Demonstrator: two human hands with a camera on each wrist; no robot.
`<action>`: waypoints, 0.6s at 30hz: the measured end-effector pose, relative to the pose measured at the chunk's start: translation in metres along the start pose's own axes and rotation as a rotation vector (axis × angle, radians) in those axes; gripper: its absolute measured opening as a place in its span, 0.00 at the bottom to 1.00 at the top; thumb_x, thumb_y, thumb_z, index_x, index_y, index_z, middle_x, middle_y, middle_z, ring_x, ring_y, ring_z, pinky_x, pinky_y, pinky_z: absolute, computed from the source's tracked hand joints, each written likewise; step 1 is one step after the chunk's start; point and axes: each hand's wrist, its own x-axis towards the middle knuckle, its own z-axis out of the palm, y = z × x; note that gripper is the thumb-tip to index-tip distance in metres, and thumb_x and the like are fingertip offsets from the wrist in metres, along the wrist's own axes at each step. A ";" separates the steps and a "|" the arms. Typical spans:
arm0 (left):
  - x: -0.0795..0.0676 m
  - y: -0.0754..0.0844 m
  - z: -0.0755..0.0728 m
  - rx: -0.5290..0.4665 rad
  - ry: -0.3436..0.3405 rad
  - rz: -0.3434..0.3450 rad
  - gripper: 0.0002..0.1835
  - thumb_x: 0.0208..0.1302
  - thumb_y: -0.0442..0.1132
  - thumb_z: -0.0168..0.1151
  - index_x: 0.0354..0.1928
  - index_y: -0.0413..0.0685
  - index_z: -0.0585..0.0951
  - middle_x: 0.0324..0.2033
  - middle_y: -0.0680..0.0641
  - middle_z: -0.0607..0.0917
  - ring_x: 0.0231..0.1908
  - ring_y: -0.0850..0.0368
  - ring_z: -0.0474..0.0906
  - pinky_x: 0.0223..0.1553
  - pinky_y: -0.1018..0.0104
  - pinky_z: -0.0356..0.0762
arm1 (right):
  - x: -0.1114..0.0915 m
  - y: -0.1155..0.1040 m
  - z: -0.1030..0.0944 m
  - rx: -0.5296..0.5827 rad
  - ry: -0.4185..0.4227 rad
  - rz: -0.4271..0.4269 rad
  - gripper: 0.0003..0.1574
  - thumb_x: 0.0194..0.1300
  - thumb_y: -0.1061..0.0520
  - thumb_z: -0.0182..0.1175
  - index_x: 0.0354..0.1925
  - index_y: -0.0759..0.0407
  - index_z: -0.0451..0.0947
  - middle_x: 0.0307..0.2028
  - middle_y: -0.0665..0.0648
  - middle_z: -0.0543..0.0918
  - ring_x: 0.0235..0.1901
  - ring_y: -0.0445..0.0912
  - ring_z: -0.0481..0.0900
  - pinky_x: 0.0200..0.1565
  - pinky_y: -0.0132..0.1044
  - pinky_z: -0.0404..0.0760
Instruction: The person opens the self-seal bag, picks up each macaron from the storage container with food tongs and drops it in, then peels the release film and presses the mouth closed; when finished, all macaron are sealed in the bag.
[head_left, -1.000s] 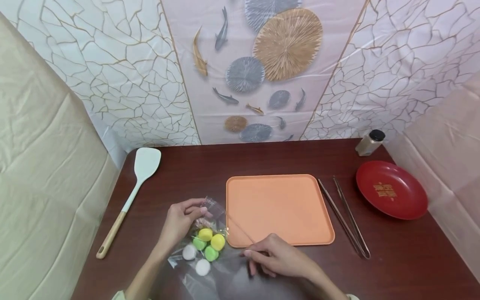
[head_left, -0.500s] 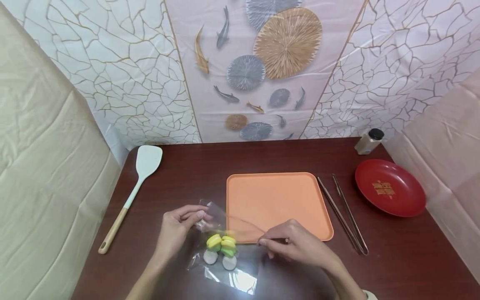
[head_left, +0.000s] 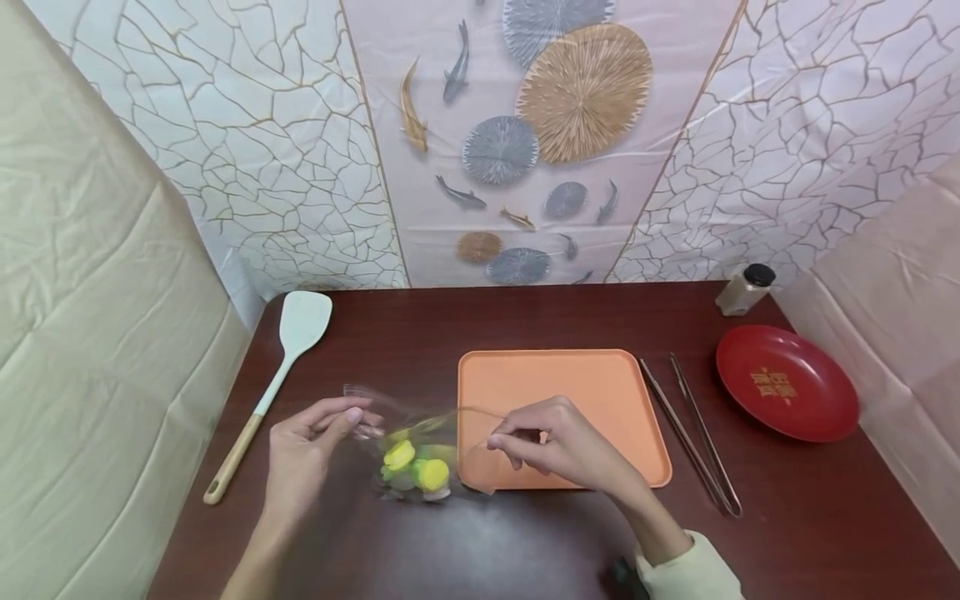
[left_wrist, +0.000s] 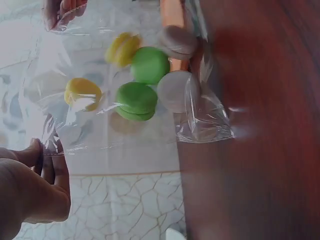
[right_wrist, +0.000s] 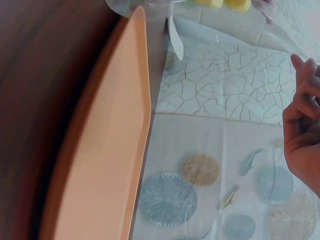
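Note:
A clear plastic bag [left_wrist: 207, 120] hangs between both hands, with several macarons inside. Its macarons are yellow [head_left: 432, 474], green [left_wrist: 137, 100] and greyish white [left_wrist: 177, 92], bunched low in the bag. My left hand [head_left: 303, 442] pinches one upper corner between thumb and fingers. On the other side, my right hand [head_left: 558, 442] pinches the opposite end of the bag's top edge, over the orange tray [head_left: 562, 375]. In the left wrist view the bag is off the table, and the macarons show through the film. The bag is blurred in the head view.
Right of the tray lie metal tongs [head_left: 701, 433], then a red oval plate [head_left: 795, 367]. Behind the plate stands a jar with a black lid [head_left: 746, 290]. A pale spatula with a wooden handle [head_left: 300, 329] lies at the left. Patterned cloth walls enclose the dark table.
Both hands have shifted since a second ago: the left moved left, the right moved up over the tray. The bag rose with them, spread wider, and the macarons tumbled about inside.

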 end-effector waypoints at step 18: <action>0.006 0.002 -0.013 0.006 0.040 0.115 0.08 0.76 0.24 0.64 0.50 0.27 0.88 0.36 0.49 0.96 0.36 0.56 0.94 0.50 0.71 0.86 | 0.022 0.011 -0.001 -0.072 0.048 0.081 0.09 0.79 0.57 0.67 0.38 0.49 0.89 0.21 0.48 0.81 0.17 0.31 0.69 0.21 0.29 0.69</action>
